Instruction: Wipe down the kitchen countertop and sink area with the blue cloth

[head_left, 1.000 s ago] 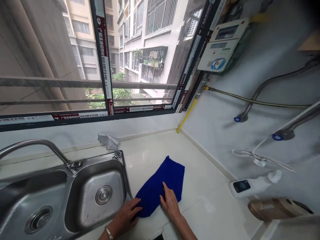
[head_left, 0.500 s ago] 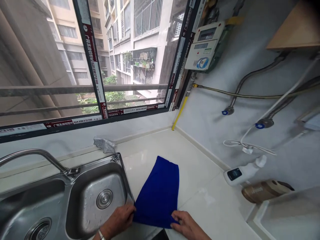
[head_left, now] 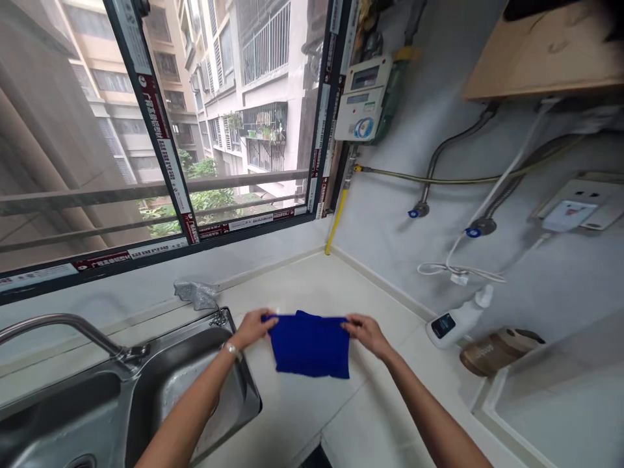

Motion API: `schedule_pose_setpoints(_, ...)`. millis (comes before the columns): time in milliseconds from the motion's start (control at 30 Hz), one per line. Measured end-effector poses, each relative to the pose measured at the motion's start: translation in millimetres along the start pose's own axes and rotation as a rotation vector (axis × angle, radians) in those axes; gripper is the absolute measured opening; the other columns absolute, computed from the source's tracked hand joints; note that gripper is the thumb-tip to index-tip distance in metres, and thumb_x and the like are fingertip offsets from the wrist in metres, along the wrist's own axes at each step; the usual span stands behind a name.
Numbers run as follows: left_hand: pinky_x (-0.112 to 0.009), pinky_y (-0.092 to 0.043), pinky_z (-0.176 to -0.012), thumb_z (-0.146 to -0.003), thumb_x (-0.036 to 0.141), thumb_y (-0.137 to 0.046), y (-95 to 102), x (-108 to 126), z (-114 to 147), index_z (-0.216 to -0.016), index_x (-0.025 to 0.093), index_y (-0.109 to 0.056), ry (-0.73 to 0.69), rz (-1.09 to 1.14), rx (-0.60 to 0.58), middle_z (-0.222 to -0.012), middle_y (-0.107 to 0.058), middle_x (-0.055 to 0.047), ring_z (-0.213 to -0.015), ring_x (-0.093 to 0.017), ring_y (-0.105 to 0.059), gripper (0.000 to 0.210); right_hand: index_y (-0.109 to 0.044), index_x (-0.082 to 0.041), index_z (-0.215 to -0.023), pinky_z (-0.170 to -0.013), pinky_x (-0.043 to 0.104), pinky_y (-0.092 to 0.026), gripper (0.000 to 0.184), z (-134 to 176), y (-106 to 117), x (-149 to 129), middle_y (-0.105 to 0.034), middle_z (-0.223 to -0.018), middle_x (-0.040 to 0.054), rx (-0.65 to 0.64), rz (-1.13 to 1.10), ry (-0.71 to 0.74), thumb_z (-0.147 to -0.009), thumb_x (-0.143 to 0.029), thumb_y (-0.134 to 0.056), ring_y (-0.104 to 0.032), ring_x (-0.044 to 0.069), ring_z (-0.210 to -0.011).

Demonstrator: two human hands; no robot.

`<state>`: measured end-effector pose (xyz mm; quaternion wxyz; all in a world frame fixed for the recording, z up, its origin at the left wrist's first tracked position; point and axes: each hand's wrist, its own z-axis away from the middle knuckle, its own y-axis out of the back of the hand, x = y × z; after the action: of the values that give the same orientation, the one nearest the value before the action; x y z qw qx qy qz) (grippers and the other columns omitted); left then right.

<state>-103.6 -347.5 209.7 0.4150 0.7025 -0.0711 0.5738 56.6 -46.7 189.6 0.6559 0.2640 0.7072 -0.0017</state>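
Observation:
A plain blue cloth (head_left: 312, 348) is doubled over above the pale countertop, its fold line stretched between my two hands. My left hand (head_left: 254, 325) pinches the left corner with thumb and fingers, beside the right rim of the sink. The right corner is gripped by my right hand (head_left: 365, 330) in the same way. One flap of the cloth hangs towards me, and a small part of the other shows behind the taut edge. A metal bracelet is on my left wrist.
At left is a double steel sink (head_left: 258, 403) with a curved faucet (head_left: 63, 320). A crumpled silver wrapper (head_left: 197, 294) lies behind it. On the right are a white bottle (head_left: 458, 320) and a brown container (head_left: 497, 351) by the wall. A dark opening (head_left: 316, 457) shows at the front edge.
Both hands have moved forward, away from me, carrying the cloth's near corners. The cloth was spread out longer and is now folded over. The view has shifted slightly.

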Motion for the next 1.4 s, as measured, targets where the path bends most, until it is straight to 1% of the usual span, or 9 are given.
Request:
schedule_pose_setpoints(167,-0.026,-0.055,-0.071,-0.092,0.047,-0.053,40.5,94,-67,-0.11,0.012,-0.063,-0.233,-0.005,0.379,-0.088,-0.069,-0.005,-0.076,-0.016,-0.067,0.04,-0.069,-0.017,-0.087,-0.076,0.032,-0.048,0.05,-77,41,-69,-0.066,-0.081,0.0033,0.337,-0.026,0.215,-0.069,-0.064,-0.07,-0.057,0.018,-0.078)
schedule_pose_setpoints(333,-0.031,-0.049,-0.092,-0.088,0.044,-0.065,68.3,124,-34,-0.101,0.017,-0.07,-0.496,-0.168,0.421,-0.096,-0.071,-0.004,-0.091,-0.018,-0.063,0.03,-0.068,-0.018,-0.096,-0.078,0.032,-0.049,0.049,-54,42,-96,-0.066,-0.086,0.0038,0.433,-0.099,0.272,-0.073,-0.061,-0.071,-0.059,0.019,-0.08)
schedule_pose_setpoints(500,-0.029,-0.051,-0.085,-0.098,0.044,-0.051,47.1,57,29,-0.108,0.017,-0.069,-0.557,-0.372,0.117,-0.101,-0.072,-0.007,-0.091,-0.017,-0.066,0.034,-0.068,-0.021,-0.083,-0.075,0.031,-0.049,0.036,35,1,-26,-0.064,-0.083,0.004,0.21,0.0,0.15,-0.079,-0.057,-0.067,-0.059,0.02,-0.08)
schedule_pose_setpoints(700,-0.03,-0.049,-0.085,-0.087,0.021,-0.061,-15.4,-59,120,-0.102,0.024,-0.073,-0.029,-0.408,-0.321,-0.099,-0.073,-0.003,-0.09,-0.02,-0.067,0.019,-0.067,-0.024,-0.079,-0.069,0.033,-0.048,0.034,144,-70,73,-0.064,-0.076,0.0034,-0.108,0.009,-0.147,-0.077,-0.056,-0.058,-0.059,0.022,-0.074)
schedule_pose_setpoints(833,-0.031,-0.046,-0.091,-0.082,0.022,-0.062,-19.8,-88,172,-0.099,0.028,-0.073,0.221,-0.39,-0.381,-0.1,-0.071,0.0,-0.098,-0.021,-0.063,0.021,-0.063,-0.024,-0.075,-0.072,0.031,-0.047,0.023,176,-98,72,-0.063,-0.078,0.0024,-0.298,-0.045,-0.206,-0.076,-0.046,-0.058,-0.058,0.021,-0.077)
schedule_pose_setpoints(967,-0.029,-0.049,-0.084,-0.076,0.028,-0.066,0.5,-82,193,-0.1,0.031,-0.073,0.4,-0.314,-0.449,-0.099,-0.068,0.002,-0.092,-0.02,-0.062,0.025,-0.063,-0.023,-0.076,-0.061,0.025,-0.04,0.017,180,-100,55,-0.054,-0.066,-0.0022,-0.461,-0.136,-0.349,-0.071,-0.039,-0.063,-0.05,0.015,-0.066)
schedule_pose_setpoints(1067,-0.025,-0.05,-0.07,-0.08,0.031,-0.062,13.3,-67,179,-0.102,0.026,-0.073,0.388,-0.234,-0.455,-0.093,-0.068,0.0,-0.075,-0.016,-0.063,0.025,-0.062,-0.021,-0.077,-0.057,0.024,-0.034,0.02,173,-98,55,-0.049,-0.062,-0.004,-0.459,-0.215,-0.393,-0.072,-0.041,-0.062,-0.044,0.013,-0.061)
schedule_pose_setpoints(1267,-0.023,-0.046,-0.057,-0.09,0.041,-0.054,9.2,-26,80,-0.099,0.019,-0.072,0.116,-0.217,-0.219,-0.078,-0.07,-0.001,-0.054,-0.013,-0.06,0.03,-0.068,-0.019,-0.081,-0.055,0.027,-0.036,0.036,110,-91,84,-0.049,-0.059,-0.0037,-0.056,-0.077,-0.3,-0.074,-0.054,-0.062,-0.044,0.014,-0.057)
schedule_pose_setpoints(1400,-0.029,-0.055,-0.073,-0.092,0.039,-0.052,-12.5,-26,7,-0.118,0.019,-0.066,-0.006,-0.202,0.01,-0.106,-0.072,-0.008,-0.076,-0.018,-0.068,0.036,-0.068,-0.018,-0.095,-0.067,0.035,-0.052,0.056,49,-78,105,-0.066,-0.081,0.0064,0.142,-0.014,-0.262,-0.071,-0.067,-0.058,-0.061,0.023,-0.073)
